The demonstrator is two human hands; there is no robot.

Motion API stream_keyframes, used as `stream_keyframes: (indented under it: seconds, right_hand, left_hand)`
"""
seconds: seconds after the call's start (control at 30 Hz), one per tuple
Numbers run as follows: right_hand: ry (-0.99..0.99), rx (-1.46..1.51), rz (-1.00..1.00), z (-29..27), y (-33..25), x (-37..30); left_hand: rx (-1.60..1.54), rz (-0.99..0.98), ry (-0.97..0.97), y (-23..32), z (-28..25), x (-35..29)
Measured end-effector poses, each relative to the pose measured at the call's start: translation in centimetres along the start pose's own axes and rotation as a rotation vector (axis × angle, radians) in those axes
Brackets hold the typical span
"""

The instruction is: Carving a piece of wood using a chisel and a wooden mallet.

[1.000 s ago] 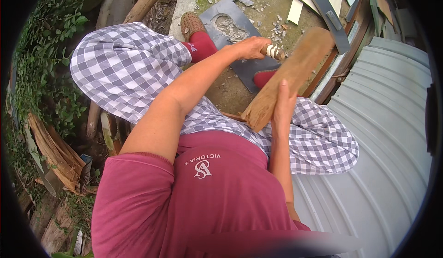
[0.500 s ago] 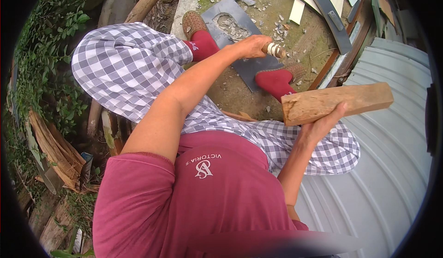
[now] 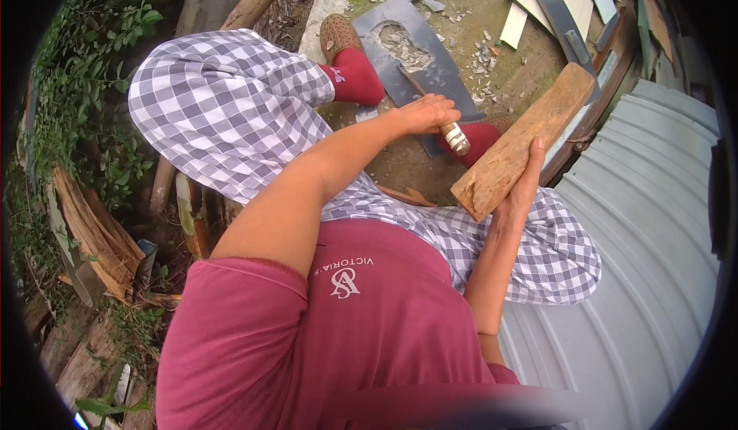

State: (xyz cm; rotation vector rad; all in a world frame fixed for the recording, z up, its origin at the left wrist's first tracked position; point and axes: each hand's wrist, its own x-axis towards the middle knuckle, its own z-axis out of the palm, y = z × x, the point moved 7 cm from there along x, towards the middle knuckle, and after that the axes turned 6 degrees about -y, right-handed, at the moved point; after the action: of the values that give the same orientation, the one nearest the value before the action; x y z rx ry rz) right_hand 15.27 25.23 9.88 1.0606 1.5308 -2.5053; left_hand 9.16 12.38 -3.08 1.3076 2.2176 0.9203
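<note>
My left hand [image 3: 427, 113] is closed around a chisel [image 3: 455, 139] whose handle is wrapped in white bands. Its narrow brown blade slants away to the upper left, the tip over the dark grey slab [image 3: 440, 65] near a ragged hole filled with broken chips. On the other side, my right hand [image 3: 523, 182] grips a thick squared wooden block [image 3: 530, 134] from beneath, thumb along its side. The block is raised and slanted, its far end toward the upper right. It is apart from the chisel handle. The fingers under the block are hidden.
My feet in red socks and brown clogs [image 3: 336, 36] rest on the slab's two sides. Grey chips [image 3: 483, 59] litter the ground. Boards and strips [image 3: 513, 26] lie at the far right, beside a corrugated metal sheet [image 3: 615, 238]. Split wood [image 3: 100, 238] and plants border the left.
The wooden block has swung from nearly level to a steep slant, its far end moving away. My left hand has come slightly nearer and turned, and the chisel's blade now shows.
</note>
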Motion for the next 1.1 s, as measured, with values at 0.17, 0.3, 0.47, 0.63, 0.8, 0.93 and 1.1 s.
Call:
stream_keyframes:
  seconds: [0.17,0.3,0.47,0.63,0.8,0.93,1.1]
  right_hand:
    - [0.036,0.054,0.049,-1.0,2.1,-0.4]
    - [0.006,0.052,0.105,-0.6,2.8,-0.3]
    - [-0.011,-0.001,0.044,-0.5,2.5,0.1]
    - [-0.019,0.004,0.039,-0.8,3.0,0.2]
    - [-0.019,0.054,0.112,-0.4,3.5,0.3]
    - [-0.010,0.066,0.105,-0.7,3.5,0.7]
    - [-0.005,0.073,0.068,-0.7,2.3,0.6]
  left_hand:
    - [0.055,0.017,0.041,0.3,1.0,-0.2]
    - [0.061,0.051,0.070,0.4,1.2,-0.6]
    - [0.202,0.081,-0.167,-0.4,3.8,-3.4]
    - [0.304,0.086,-0.418,-1.2,5.2,-4.5]
    - [0.223,0.070,-0.363,-0.3,4.2,-3.3]
    - [0.069,0.041,-0.206,0.5,1.2,-1.8]
    - [0.022,0.005,0.058,0.4,-3.3,-0.1]
